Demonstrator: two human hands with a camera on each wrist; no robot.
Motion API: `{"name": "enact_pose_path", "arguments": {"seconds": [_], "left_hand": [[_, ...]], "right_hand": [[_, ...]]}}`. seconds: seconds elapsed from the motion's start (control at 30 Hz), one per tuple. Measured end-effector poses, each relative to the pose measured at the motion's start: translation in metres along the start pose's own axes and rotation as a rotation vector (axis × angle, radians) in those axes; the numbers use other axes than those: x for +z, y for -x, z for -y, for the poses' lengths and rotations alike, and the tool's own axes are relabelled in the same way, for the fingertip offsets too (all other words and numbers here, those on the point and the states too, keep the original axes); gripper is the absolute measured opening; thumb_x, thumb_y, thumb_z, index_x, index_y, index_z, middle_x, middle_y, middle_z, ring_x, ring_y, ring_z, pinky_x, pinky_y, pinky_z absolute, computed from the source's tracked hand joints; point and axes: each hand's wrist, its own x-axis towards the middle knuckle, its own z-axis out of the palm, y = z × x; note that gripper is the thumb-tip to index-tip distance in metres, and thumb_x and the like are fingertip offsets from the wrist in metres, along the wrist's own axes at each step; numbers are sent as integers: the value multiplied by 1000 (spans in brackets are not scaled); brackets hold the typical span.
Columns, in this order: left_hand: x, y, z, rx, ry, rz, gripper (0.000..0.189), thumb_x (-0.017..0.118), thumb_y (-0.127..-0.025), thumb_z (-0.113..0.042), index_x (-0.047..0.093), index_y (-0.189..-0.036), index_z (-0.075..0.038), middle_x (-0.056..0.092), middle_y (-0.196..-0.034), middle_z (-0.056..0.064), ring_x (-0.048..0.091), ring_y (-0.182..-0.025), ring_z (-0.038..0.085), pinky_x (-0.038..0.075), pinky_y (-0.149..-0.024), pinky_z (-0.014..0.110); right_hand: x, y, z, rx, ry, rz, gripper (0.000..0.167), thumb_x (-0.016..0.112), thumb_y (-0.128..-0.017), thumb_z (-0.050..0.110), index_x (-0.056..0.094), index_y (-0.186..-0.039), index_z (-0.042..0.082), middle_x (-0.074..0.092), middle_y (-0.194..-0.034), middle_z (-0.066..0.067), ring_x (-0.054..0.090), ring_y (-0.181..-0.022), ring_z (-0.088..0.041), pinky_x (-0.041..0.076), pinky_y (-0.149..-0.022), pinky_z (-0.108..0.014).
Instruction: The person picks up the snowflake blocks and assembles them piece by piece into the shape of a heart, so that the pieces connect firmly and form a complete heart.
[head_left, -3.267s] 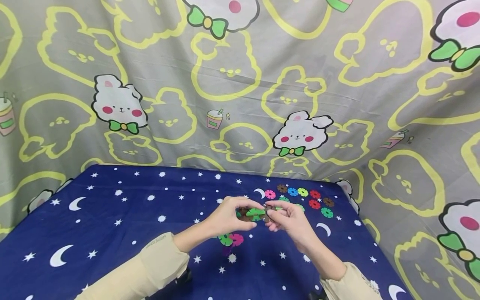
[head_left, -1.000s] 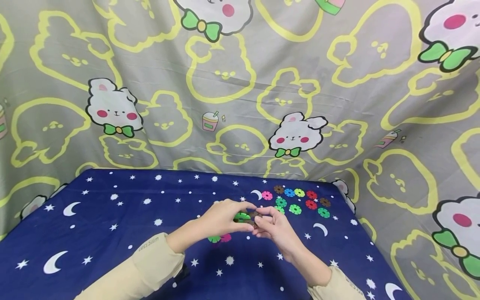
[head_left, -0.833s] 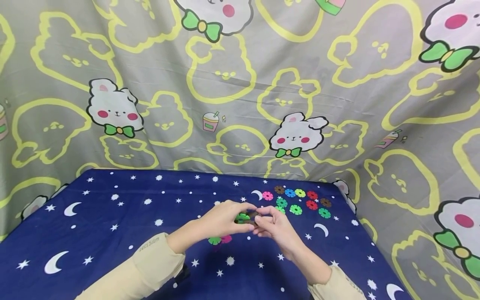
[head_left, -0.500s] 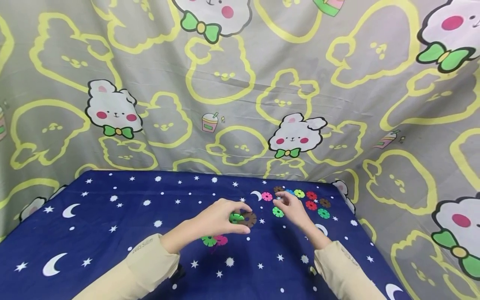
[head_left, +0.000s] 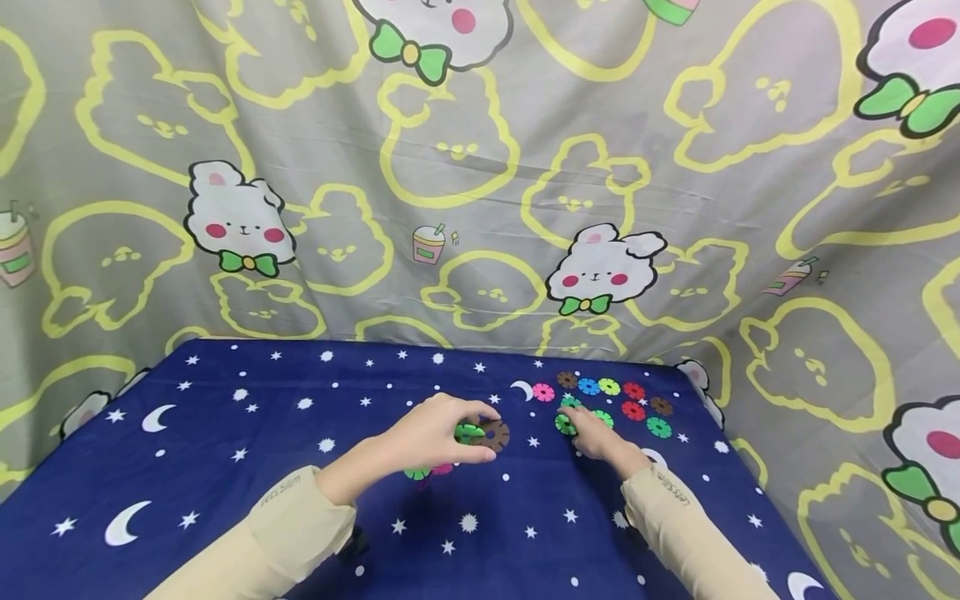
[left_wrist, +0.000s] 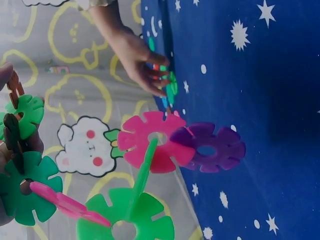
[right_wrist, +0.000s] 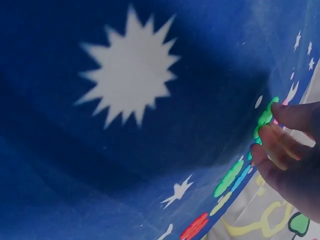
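My left hand grips a chain of slotted plastic snowflake discs above the table. A brown disc stands out past the fingertips, beside a bright green disc. In the left wrist view the chain runs down through a teal disc and a pink disc on edge to a green disc, a pink disc and a purple disc. My right hand is down at the loose discs, fingers slightly bent, fingertips at a green disc. Whether it grasps that disc is unclear.
Several loose discs lie at the table's far right, among them a pink disc, a blue disc, a yellow disc and a red disc. The starry blue tablecloth covers the table. A patterned curtain hangs behind.
My right hand has let go of the brown disc on the chain and moved right and away, down to the loose discs. My left hand keeps its hold on the chain.
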Motion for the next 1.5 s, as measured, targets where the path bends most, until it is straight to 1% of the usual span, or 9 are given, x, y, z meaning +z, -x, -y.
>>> {"name": "enact_pose_path", "arguments": {"seconds": [0.2,0.43,0.57,0.63,0.77,0.87,1.07,1.2,1.5], "left_hand": [[-1,-2,1,3,19,26,37,68,-81,-30,63,-113,-12,65,-84,-5,44,-59,2,32,-50,18],[1,-5,2,22,33,48,36,68,-81,-27,62,-113,-11,65,-85,-4,46,-64,3,36,-55,18],[1,-6,4,46,29,39,35,67,-82,-27,62,-113,-10,63,-86,-6,48,-68,3,40,-60,18],[0,-6,5,58,34,27,35,66,-82,-27,63,-112,-9,62,-86,-6,48,-68,3,41,-60,19],[-1,-6,5,57,63,5,32,65,-83,-27,63,-109,-8,62,-83,-6,48,-65,3,42,-57,19],[-1,-7,5,47,72,-7,30,65,-83,-28,64,-107,-8,62,-81,-7,48,-64,3,43,-56,19],[2,-7,4,51,43,-34,31,65,-83,-32,64,-105,-11,64,-86,-7,52,-71,4,44,-62,19],[3,-8,4,69,32,-49,32,65,-83,-34,65,-105,-11,64,-90,-5,54,-78,5,45,-69,21],[5,-9,0,95,56,-13,34,67,-82,-33,66,-105,-8,66,-89,-4,55,-73,4,45,-64,18]], "right_hand": [[2,4,-5,1,14,31,42,63,-70,-9,55,-112,-11,58,-88,-17,54,-89,-30,44,-82,-44],[0,10,-7,90,-22,16,31,72,-70,0,57,-96,-5,49,-87,-14,48,-79,-25,43,-77,-43],[-4,15,-6,140,-57,4,31,76,-69,4,49,-85,3,47,-75,-6,46,-67,-18,42,-65,-34],[-9,17,-1,138,-133,-14,30,74,-71,3,47,-84,4,50,-68,-3,49,-60,-15,43,-58,-30],[-26,24,22,20,-387,-97,21,65,-81,1,50,-95,0,58,-66,-8,57,-54,-20,48,-50,-29],[-42,35,49,-109,-534,-171,24,58,-86,0,50,-108,-3,62,-71,-12,61,-60,-19,52,-55,-31],[-52,54,88,-355,-688,-329,28,56,-87,-3,49,-114,-5,62,-71,-15,60,-62,-6,52,-57,-30],[-53,64,107,-490,-635,-410,28,56,-84,-9,51,-111,-4,62,-68,-12,59,-61,-5,51,-53,-29],[-54,71,127,-620,-348,-537,31,63,-78,-11,59,-106,2,63,-72,-2,53,-56,-5,42,-52,-13]]}}
